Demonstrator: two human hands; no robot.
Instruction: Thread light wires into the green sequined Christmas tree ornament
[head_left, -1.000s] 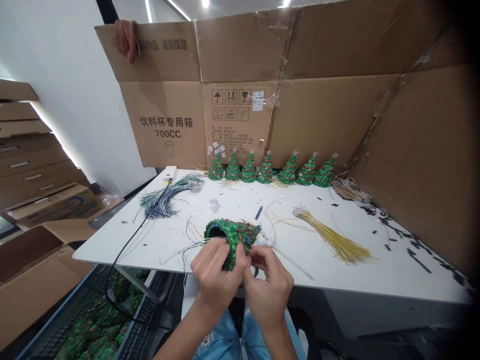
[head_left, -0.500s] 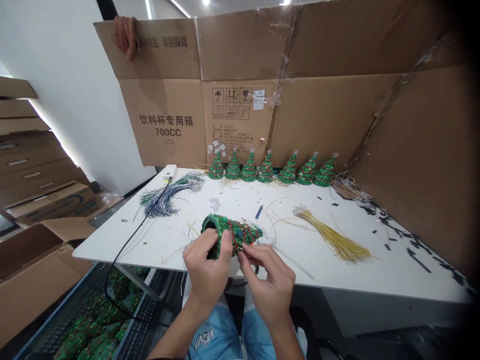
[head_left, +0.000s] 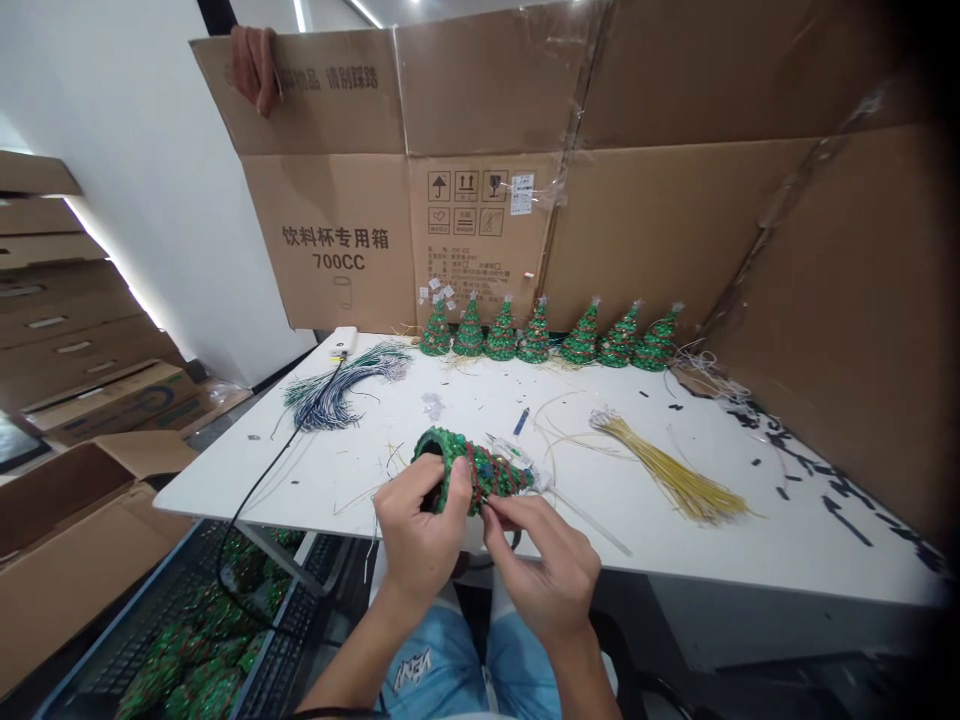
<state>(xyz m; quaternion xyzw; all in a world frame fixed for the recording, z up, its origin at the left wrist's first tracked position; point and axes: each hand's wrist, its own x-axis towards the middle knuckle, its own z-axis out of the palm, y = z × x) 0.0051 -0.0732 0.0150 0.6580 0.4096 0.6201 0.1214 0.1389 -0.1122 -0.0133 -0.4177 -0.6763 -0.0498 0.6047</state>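
Note:
A small green Christmas tree (head_left: 487,470) with red garland lies on its side in the air over the table's front edge, its hollow base to the left and its tip to the right. My left hand (head_left: 424,515) grips the base, fingers inside the opening and thumb on the outer wall. At the tree's lower side, my right hand (head_left: 544,560) is closed in a pinch of thumb and index finger against the garland. Whatever sits between those fingertips is too small to make out.
Several finished-looking trees (head_left: 536,335) stand in a row before the cardboard wall (head_left: 480,100). On the white table (head_left: 300,490) lie yellow wires (head_left: 675,470), dark and green wires (head_left: 330,395), a blue pen-like item (head_left: 521,421) and black scraps. A crate (head_left: 262,680) of trees stands below left.
Both hands and the tree sit slightly farther right in the view, which has itself shifted a little. The grip on the base and the pinch at the garland stay the same.

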